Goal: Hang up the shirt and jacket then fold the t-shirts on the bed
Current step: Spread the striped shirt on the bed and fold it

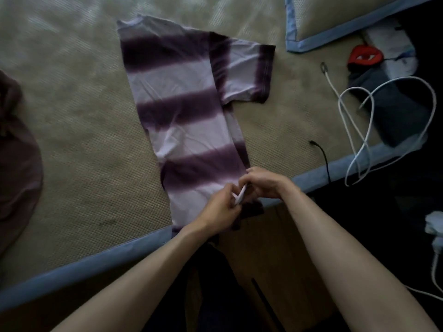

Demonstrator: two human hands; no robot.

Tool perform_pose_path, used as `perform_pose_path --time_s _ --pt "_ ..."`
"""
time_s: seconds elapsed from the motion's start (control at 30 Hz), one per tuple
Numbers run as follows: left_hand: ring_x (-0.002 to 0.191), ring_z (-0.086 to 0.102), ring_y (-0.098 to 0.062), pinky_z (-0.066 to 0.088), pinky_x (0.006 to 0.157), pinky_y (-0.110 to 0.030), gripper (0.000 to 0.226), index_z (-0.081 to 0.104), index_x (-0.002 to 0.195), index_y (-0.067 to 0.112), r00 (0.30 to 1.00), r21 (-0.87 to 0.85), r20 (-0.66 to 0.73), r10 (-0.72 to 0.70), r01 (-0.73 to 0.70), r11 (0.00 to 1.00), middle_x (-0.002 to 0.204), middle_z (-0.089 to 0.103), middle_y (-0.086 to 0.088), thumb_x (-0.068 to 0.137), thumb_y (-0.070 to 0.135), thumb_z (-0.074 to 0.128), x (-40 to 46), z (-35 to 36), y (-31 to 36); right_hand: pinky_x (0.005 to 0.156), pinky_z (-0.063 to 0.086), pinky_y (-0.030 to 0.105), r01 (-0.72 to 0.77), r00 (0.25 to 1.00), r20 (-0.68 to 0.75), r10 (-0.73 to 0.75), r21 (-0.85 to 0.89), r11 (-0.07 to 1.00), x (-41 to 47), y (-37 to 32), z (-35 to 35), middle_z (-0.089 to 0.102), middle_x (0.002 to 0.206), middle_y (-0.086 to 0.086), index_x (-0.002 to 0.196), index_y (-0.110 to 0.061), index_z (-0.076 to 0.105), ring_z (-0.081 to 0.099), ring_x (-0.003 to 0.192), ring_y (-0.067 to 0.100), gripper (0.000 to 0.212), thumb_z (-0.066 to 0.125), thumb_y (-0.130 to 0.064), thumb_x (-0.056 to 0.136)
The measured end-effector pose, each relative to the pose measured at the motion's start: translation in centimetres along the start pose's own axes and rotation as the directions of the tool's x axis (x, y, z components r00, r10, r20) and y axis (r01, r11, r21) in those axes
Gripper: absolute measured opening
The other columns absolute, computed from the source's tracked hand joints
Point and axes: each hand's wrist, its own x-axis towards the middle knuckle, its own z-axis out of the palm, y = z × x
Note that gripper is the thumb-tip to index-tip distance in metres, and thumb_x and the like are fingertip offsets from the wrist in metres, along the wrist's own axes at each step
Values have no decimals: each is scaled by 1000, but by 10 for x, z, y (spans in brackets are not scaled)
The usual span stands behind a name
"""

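A purple-and-white striped t-shirt (182,111) lies on the bed, folded lengthwise, with one sleeve (247,70) sticking out to the right. Its hem hangs over the bed's near edge. My left hand (220,212) and my right hand (263,182) meet at the hem's right corner. Both pinch the fabric there, and a small white fold of cloth shows between the fingers.
A dark maroon garment (16,152) lies at the left edge of the beige mat (84,140). A pillow (335,17) sits top right. White cables (359,130), a black cable (322,156) and dark clothes (393,109) lie at the right. The blue bed rim (96,259) runs along the front.
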Motion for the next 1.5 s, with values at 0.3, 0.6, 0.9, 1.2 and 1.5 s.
perform_pose_path --time_s 0.3,0.6,0.9,1.2,1.5 --pt "81 60 -8 42 60 -13 30 46 105 28 996 5 93 11 -11 1000 92 62 8 86 15 65 21 43 10 70 62 34 -54 996 54 67 -208 977 -5 18 -38 74 95 19 118 7 59 75 82 26 23 56 0 97" --pt "87 62 -22 47 70 -34 24 55 88 22 984 372 -65 -166 178 911 91 65 3 83 45 61 7 14 -25 72 62 33 -152 988 -106 114 -507 849 8 45 -42 75 98 14 108 -5 69 73 83 22 18 71 -11 91" --pt "101 56 -40 46 87 -47 45 48 110 3 728 67 -563 -392 513 856 111 52 -20 85 30 73 -20 -55 -83 88 59 41 -281 958 -172 229 -721 633 19 24 -30 77 100 14 80 -6 65 74 97 29 19 78 -18 86" --pt "73 67 -22 55 71 -41 22 68 79 16 832 -79 -257 -492 489 869 75 72 -2 79 35 78 -50 -69 -124 105 47 48 -383 918 -256 304 -771 509 12 14 -19 65 127 15 94 -8 63 61 120 32 21 77 -19 82" --pt "74 65 -20 53 65 -33 21 59 80 20 926 380 -163 -341 378 844 79 67 2 82 40 61 -5 -159 -94 53 53 25 -342 924 -314 216 -434 833 23 -42 -33 68 63 8 83 -5 66 66 58 20 28 72 -31 89"
